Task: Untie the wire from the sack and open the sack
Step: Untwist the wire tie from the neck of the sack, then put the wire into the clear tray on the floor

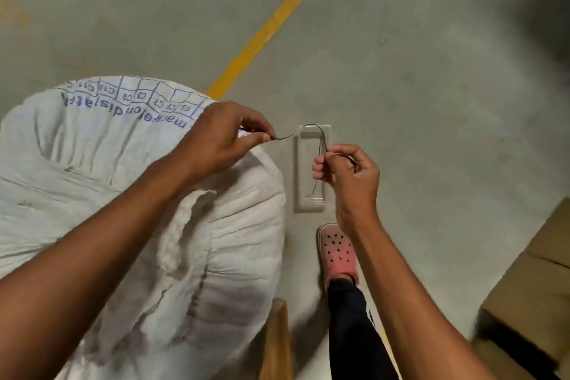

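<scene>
The grey floor (416,56) was the biggest thing, wide and bare ahead and to the right, with a yellow line (271,25) painted slantwise across it. The big white sack (92,170) filled the lower left. Its top was bunched into folds with a crease down the middle, and its round edge came close to the person's leg (354,333). Blue print ran upside down near its far edge. There was a grid with small codes such as C7, C8, C9 and C10, and a word below it too blurry to read in full. Brown cardboard boxes (530,293) stood at the right edge, well apart from the sack. A wooden piece (276,345) showed between the sack and the leg.

The left hand (219,139) was over the sack's far right edge. Its fingers (262,137) were pinched tight on one end of the thin dark wire (319,133). The right hand (348,173) was just beside the sack, over the floor. Its fingers (331,153) were curled shut on the other part of the wire. The wire arched between both hands, off the sack, above a pale plate in the floor (311,204). A pink shoe with holes (337,250) stood below that.
</scene>
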Available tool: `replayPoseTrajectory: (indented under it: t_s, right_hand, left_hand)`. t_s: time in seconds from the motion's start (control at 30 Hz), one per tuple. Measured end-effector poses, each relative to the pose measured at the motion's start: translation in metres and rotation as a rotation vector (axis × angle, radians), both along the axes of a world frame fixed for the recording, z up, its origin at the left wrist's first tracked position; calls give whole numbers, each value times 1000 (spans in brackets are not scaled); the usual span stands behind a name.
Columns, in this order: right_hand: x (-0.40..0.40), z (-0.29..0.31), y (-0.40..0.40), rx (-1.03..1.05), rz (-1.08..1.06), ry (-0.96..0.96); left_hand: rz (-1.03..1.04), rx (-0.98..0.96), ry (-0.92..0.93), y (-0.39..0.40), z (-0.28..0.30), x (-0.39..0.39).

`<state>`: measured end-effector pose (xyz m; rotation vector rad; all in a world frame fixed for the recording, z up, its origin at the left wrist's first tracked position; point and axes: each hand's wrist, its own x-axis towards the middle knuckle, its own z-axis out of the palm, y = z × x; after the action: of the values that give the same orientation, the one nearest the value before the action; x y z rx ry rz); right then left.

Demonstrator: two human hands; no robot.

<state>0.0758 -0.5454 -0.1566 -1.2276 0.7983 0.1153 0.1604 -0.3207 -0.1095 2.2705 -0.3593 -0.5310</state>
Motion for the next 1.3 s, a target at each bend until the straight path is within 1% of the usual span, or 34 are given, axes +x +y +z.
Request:
replayPoseTrajectory:
  t_s: [0.03,0.1,0.13,0.17,0.2,0.27,0.3,0.4,0.53,0.67,0.77,0.83,0.9,0.93,0.97,1.0,1.07,1.13,1.2,1.3]
  right_hand:
    - [1,-5,-11,-10,-14,22]
    - [5,-22,-33,-37,-81,73]
    - [7,-32,-42,-46,-135,101]
    - [11,-42,-51,-46,-196,133]
    - [14,-53,-60,-32,-260,160]
    - [15,-77,-74,7,-344,212]
    - [15,-88,-77,3,-350,233]
    - [10,-126,-79,-78,-257,288]
    - [1,-180,-69,-121,-130,381]
    - [1,-232,-65,-206,-88,383]
    - [1,-268,-65,-341,22,391]
    - [-1,-288,-64,-437,119,383]
    - [-5,-306,-62,-505,189,370]
    - [-7,-316,-61,-542,226,360]
    - [-9,-324,-60,-596,275,360]
    - [-11,-331,-60,-668,336,370]
    - [-15,-341,-59,-839,476,373]
    - [-16,-351,-61,-968,588,362]
    - [-15,-358,-65,-1051,666,357]
    - [-13,-369,-69,-1137,761,306]
  left_hand:
    - [-54,52,-78,-21,-15,3]
    - [-155,217,-266,-54,-46,7]
    - [-185,280,-323,-66,-62,9]
    - [-200,314,-342,-75,-78,9]
    - [-199,324,-325,-83,-93,8]
    - [-144,311,-249,-95,-121,3]
    - [-106,301,-217,-100,-135,0]
    - [-7,281,-143,-119,-171,-13]
    - [104,235,-44,-149,-218,-32]
    - [168,248,54,-163,-271,-54]
    - [220,248,106,-165,-306,-67]
    - [348,227,156,-166,-327,-72]
    - [539,159,229,-164,-346,-72]
    - [603,125,257,-163,-355,-71]
    - [612,115,269,-163,-362,-72]
    - [570,139,259,-162,-368,-73]
    - [431,253,200,-160,-378,-76]
    - [319,334,129,-158,-391,-79]
    - [230,391,67,-158,-403,-80]
    - [168,479,16,-158,-419,-80]
